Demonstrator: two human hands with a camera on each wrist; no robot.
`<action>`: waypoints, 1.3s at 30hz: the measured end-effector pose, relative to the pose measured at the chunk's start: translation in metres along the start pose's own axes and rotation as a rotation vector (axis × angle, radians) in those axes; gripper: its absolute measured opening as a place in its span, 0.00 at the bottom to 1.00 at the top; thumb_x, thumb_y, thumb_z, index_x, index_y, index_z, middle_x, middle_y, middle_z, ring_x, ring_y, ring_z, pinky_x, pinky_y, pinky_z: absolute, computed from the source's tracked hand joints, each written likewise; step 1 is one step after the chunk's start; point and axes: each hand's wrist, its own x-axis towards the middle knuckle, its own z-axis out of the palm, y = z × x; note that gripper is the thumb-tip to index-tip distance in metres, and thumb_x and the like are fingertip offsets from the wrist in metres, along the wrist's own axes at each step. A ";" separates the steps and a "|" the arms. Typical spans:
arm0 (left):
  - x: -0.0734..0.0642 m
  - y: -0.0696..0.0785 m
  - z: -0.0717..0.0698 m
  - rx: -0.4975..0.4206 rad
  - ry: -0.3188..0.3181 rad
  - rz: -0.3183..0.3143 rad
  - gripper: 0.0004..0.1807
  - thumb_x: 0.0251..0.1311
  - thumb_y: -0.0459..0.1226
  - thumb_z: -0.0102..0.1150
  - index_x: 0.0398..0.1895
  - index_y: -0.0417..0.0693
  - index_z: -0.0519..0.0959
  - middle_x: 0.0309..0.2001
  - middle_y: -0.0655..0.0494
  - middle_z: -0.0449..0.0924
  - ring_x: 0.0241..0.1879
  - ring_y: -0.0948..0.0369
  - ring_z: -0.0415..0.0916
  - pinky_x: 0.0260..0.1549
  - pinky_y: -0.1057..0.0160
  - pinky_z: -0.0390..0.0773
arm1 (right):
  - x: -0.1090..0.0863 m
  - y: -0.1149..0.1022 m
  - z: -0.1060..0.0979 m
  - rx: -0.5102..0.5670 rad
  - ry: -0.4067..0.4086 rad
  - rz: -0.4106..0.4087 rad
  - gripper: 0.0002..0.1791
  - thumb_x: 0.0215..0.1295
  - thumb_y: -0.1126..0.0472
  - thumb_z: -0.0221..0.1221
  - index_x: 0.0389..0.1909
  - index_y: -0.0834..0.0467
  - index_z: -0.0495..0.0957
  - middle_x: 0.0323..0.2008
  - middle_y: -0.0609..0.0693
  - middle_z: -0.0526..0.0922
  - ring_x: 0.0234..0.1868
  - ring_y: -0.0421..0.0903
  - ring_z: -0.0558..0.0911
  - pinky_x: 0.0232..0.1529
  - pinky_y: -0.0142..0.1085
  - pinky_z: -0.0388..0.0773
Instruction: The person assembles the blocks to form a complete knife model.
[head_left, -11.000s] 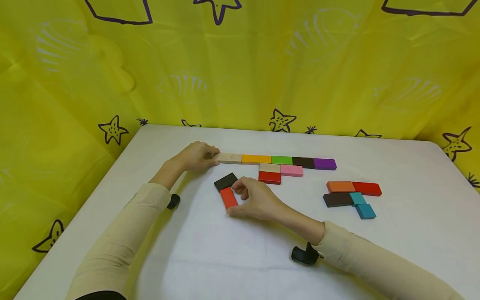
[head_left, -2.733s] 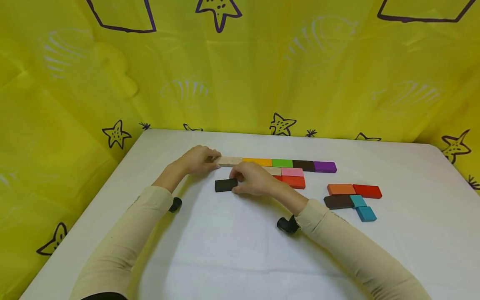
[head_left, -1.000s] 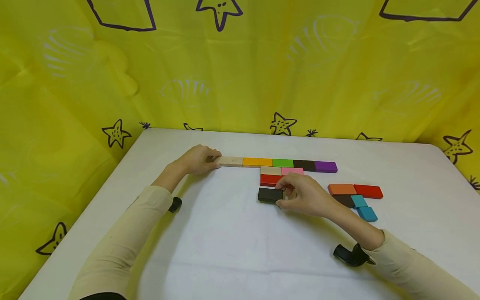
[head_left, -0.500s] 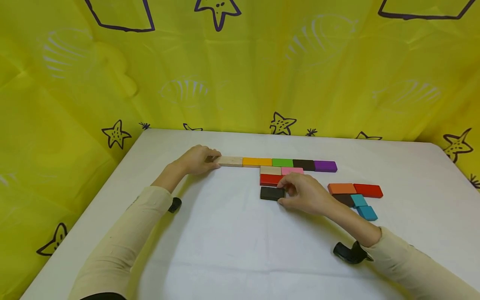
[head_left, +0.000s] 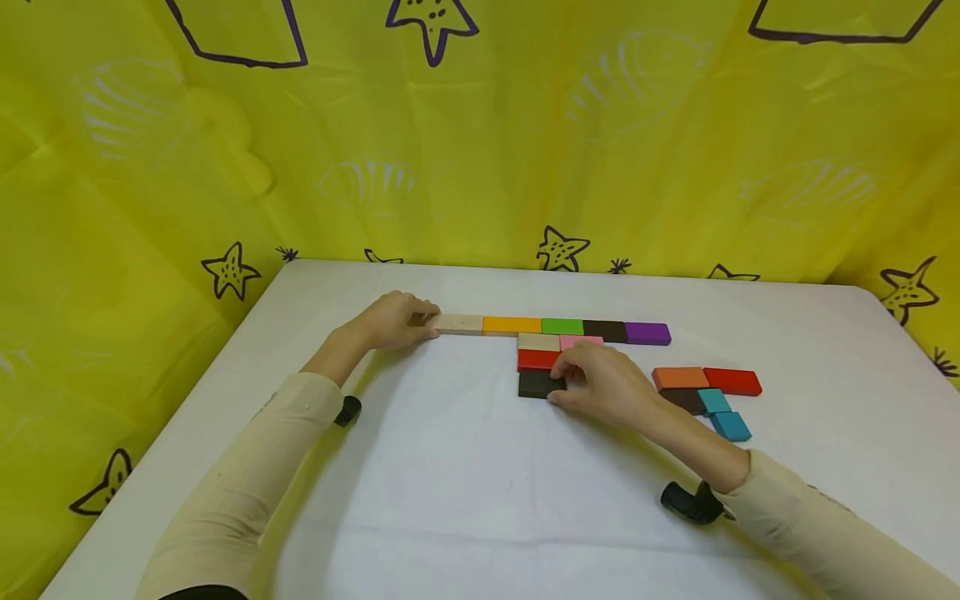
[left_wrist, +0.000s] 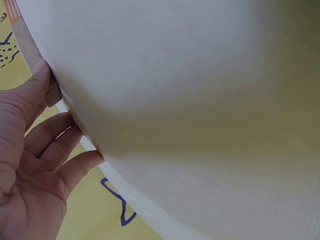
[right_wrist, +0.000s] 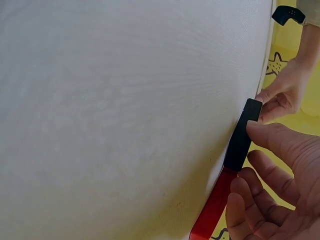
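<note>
My left hand (head_left: 393, 321) pinches the left end of a natural wood block (head_left: 459, 324), the first in a long row. After it in that row come a yellow block (head_left: 512, 326), a green one (head_left: 562, 326), a dark brown one (head_left: 604, 331) and a purple one (head_left: 648, 333). With thumb and fingers my right hand (head_left: 607, 383) holds a black block (head_left: 538, 384), seen up close as a black block (right_wrist: 243, 135) in the right wrist view. It lies against the near side of a red block (head_left: 536, 359), which sits below a small beige block (head_left: 538, 342) and beside a pink block (head_left: 582, 341).
To the right lies a separate group: an orange block (head_left: 678, 377), a red block (head_left: 733, 382), a dark brown block (head_left: 682, 401) and two blue blocks (head_left: 731, 426). The white table (head_left: 435, 492) meets a yellow patterned curtain (head_left: 480, 150) behind.
The black block has gone from the left to the near side of the red block, closing a small gap. Earlier, my right hand placed another red block below the pink one. My left hand stayed.
</note>
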 end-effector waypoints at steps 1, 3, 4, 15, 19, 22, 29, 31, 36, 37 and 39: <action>0.000 0.000 0.000 -0.001 0.000 0.001 0.16 0.68 0.39 0.66 0.54 0.43 0.83 0.44 0.49 0.83 0.36 0.56 0.70 0.40 0.59 0.69 | 0.000 0.000 0.000 0.001 0.001 0.000 0.12 0.56 0.59 0.75 0.37 0.57 0.85 0.31 0.46 0.80 0.35 0.45 0.75 0.38 0.38 0.73; 0.000 -0.001 0.000 -0.003 0.004 0.007 0.15 0.67 0.39 0.67 0.53 0.43 0.83 0.41 0.51 0.82 0.35 0.57 0.70 0.39 0.60 0.68 | 0.001 0.000 0.001 0.000 0.005 0.002 0.12 0.56 0.59 0.75 0.37 0.58 0.85 0.31 0.46 0.80 0.35 0.45 0.75 0.37 0.38 0.73; 0.000 -0.001 0.000 -0.003 0.008 0.011 0.16 0.67 0.39 0.67 0.54 0.42 0.84 0.40 0.51 0.82 0.35 0.57 0.70 0.39 0.60 0.69 | 0.001 0.000 0.001 -0.001 0.005 0.004 0.12 0.56 0.59 0.75 0.37 0.58 0.85 0.31 0.47 0.79 0.35 0.45 0.75 0.37 0.38 0.73; 0.002 -0.003 0.000 -0.022 0.000 0.012 0.21 0.66 0.40 0.68 0.59 0.41 0.82 0.35 0.53 0.80 0.36 0.57 0.70 0.41 0.58 0.71 | 0.004 -0.001 0.002 0.006 0.013 0.028 0.12 0.55 0.60 0.76 0.36 0.57 0.84 0.30 0.48 0.77 0.33 0.45 0.74 0.34 0.36 0.71; 0.000 -0.002 -0.003 -0.040 -0.038 -0.005 0.30 0.66 0.42 0.68 0.68 0.40 0.75 0.43 0.49 0.81 0.39 0.55 0.70 0.47 0.56 0.71 | 0.005 -0.001 0.002 -0.003 0.012 0.038 0.12 0.54 0.60 0.76 0.36 0.57 0.84 0.29 0.48 0.77 0.32 0.45 0.73 0.33 0.36 0.70; -0.004 0.003 -0.007 -0.065 -0.069 -0.017 0.39 0.66 0.45 0.67 0.76 0.40 0.65 0.53 0.44 0.79 0.46 0.53 0.72 0.54 0.52 0.71 | 0.005 -0.001 0.002 -0.003 0.007 0.036 0.12 0.55 0.59 0.76 0.36 0.57 0.84 0.29 0.48 0.77 0.32 0.44 0.73 0.33 0.36 0.70; -0.014 0.050 -0.011 -0.091 0.042 0.103 0.38 0.70 0.46 0.62 0.77 0.40 0.62 0.76 0.38 0.59 0.78 0.45 0.53 0.74 0.46 0.54 | -0.004 0.003 -0.010 0.071 0.049 0.022 0.10 0.58 0.60 0.74 0.37 0.57 0.84 0.33 0.47 0.81 0.36 0.45 0.77 0.38 0.37 0.75; -0.013 0.070 -0.008 -0.062 0.067 0.153 0.35 0.71 0.45 0.61 0.76 0.40 0.65 0.75 0.40 0.63 0.77 0.46 0.56 0.74 0.46 0.56 | -0.009 0.007 -0.015 0.088 0.064 0.015 0.10 0.58 0.61 0.74 0.37 0.58 0.84 0.33 0.47 0.81 0.36 0.45 0.78 0.38 0.37 0.76; -0.008 0.111 0.004 0.034 0.055 0.237 0.31 0.70 0.46 0.62 0.72 0.42 0.71 0.71 0.43 0.70 0.73 0.48 0.65 0.70 0.48 0.65 | -0.022 0.017 -0.026 0.108 0.085 0.019 0.12 0.58 0.60 0.74 0.40 0.59 0.84 0.34 0.48 0.83 0.39 0.47 0.79 0.36 0.35 0.77; -0.006 0.117 0.008 0.045 0.045 0.247 0.31 0.70 0.46 0.62 0.72 0.43 0.72 0.71 0.43 0.70 0.72 0.49 0.66 0.69 0.48 0.66 | -0.025 0.019 -0.028 0.110 0.087 0.026 0.12 0.58 0.60 0.74 0.40 0.59 0.84 0.35 0.48 0.84 0.40 0.47 0.80 0.36 0.35 0.77; -0.003 0.126 0.014 0.067 0.021 0.257 0.31 0.69 0.47 0.63 0.71 0.43 0.73 0.70 0.44 0.72 0.70 0.50 0.69 0.67 0.50 0.69 | -0.029 0.022 -0.032 0.108 0.085 0.049 0.12 0.58 0.59 0.74 0.40 0.58 0.84 0.36 0.48 0.85 0.41 0.47 0.81 0.37 0.37 0.78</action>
